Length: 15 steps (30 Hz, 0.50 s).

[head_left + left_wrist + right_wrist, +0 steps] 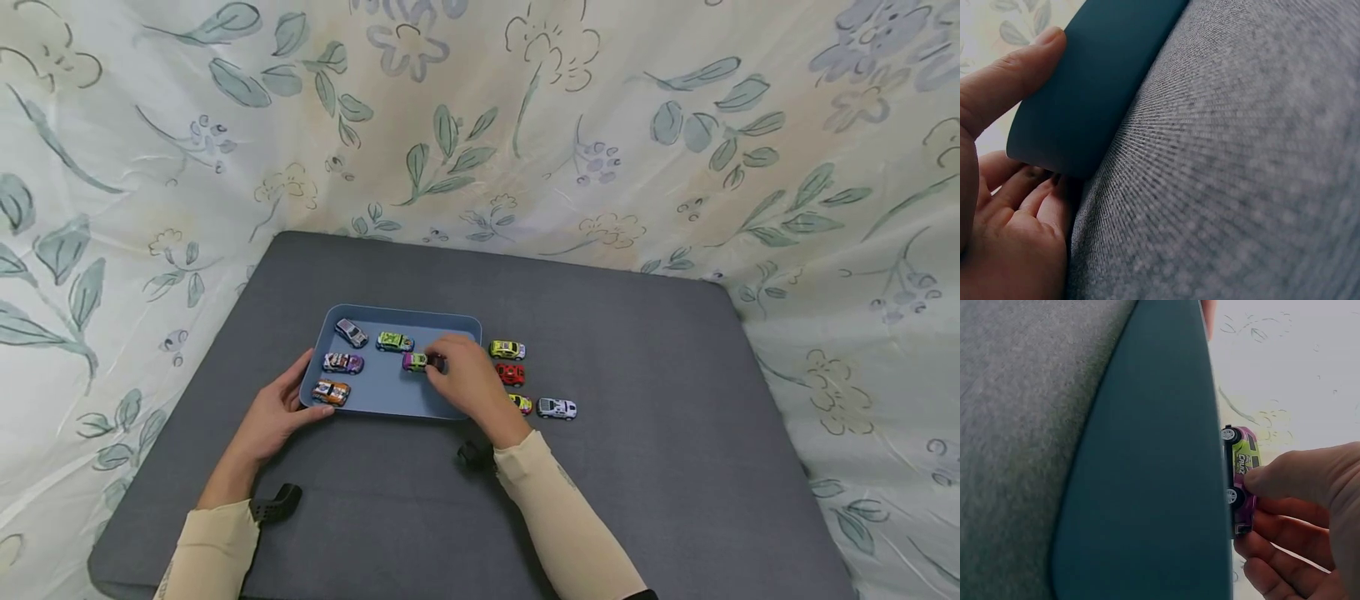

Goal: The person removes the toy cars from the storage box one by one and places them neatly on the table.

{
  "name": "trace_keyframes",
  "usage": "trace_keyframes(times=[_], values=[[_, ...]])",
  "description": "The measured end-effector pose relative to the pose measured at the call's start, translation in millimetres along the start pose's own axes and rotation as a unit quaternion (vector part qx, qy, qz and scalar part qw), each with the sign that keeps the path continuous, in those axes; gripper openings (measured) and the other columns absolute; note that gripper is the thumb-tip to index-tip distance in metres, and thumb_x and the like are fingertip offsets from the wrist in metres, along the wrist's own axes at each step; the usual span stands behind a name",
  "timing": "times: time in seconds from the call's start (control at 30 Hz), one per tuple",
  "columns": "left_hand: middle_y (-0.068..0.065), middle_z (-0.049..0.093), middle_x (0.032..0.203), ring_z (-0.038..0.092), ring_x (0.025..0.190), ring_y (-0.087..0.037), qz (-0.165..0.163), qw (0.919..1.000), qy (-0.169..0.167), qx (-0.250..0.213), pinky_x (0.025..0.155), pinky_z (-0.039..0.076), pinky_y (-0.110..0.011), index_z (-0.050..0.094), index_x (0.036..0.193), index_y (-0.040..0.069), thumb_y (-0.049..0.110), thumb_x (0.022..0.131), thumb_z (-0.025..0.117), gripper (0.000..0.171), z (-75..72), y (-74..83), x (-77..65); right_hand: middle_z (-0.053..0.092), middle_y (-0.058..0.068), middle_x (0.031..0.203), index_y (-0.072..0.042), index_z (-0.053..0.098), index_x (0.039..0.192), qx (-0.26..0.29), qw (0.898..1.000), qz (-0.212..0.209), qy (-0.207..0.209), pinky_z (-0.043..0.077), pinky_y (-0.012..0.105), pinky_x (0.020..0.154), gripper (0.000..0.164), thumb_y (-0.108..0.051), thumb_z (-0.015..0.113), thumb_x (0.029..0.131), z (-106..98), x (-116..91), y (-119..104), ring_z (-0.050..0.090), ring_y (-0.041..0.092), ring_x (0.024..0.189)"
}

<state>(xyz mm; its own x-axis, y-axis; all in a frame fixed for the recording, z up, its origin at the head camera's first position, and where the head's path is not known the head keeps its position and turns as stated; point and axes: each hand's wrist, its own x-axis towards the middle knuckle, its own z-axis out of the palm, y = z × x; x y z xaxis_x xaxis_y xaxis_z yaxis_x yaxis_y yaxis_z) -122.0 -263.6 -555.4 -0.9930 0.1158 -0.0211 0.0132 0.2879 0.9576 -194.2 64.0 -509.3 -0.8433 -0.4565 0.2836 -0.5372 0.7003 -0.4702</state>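
Note:
A shallow blue tray (390, 406) lies on the grey table, and my left hand (272, 417) grips its near left corner, thumb along the near wall and fingers at the left side. Over the tray's right half, my right hand (468, 379) pinches a purple and green toy car (415, 362) between thumb and fingers. The right wrist view shows that car (1246, 462) just above the rim line; whether it touches the tray floor I cannot tell. Also in the tray are a silver car (351, 332), a white and purple car (342, 362), an orange car (331, 392) and a green car (394, 342).
Right of the tray lie a yellow car (507, 349), a red car (511, 374), a yellow and pink car (521, 405) partly behind my right wrist, and a white car (557, 407). Flowered cloth (480, 125) hangs behind the grey table (637, 350).

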Motion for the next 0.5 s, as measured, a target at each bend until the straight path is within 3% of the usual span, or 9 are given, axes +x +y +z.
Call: trace_keyframes(times=[0.37,0.5], values=[[-0.024,0.026,0.174,0.034,0.155,-0.048,-0.006,1.0000,0.004,0.004,0.100,0.041,-0.006,0.017,0.175,0.012,0.010,0.096,0.086,0.105,2.9,-1.2,-1.6,0.074,0.000,0.106,-0.011,0.082,0.109,0.006,1.000,-0.008,0.024,0.055,0.037,0.086,0.013,-0.010,0.083,0.096,-22.9,-15.7,2.0,0.061,0.017,0.095],[-0.024,0.026,0.175,0.034,0.155,-0.047,-0.008,0.9999,0.006,0.010,0.100,0.041,-0.006,0.017,0.175,0.012,0.011,0.096,0.086,0.105,3.7,-0.7,-1.1,0.074,0.000,0.104,-0.010,0.082,0.109,0.011,0.999,-0.011,0.033,0.056,0.041,0.094,0.013,-0.008,0.083,0.095,-32.3,-19.2,-0.2,0.062,0.020,0.094]])
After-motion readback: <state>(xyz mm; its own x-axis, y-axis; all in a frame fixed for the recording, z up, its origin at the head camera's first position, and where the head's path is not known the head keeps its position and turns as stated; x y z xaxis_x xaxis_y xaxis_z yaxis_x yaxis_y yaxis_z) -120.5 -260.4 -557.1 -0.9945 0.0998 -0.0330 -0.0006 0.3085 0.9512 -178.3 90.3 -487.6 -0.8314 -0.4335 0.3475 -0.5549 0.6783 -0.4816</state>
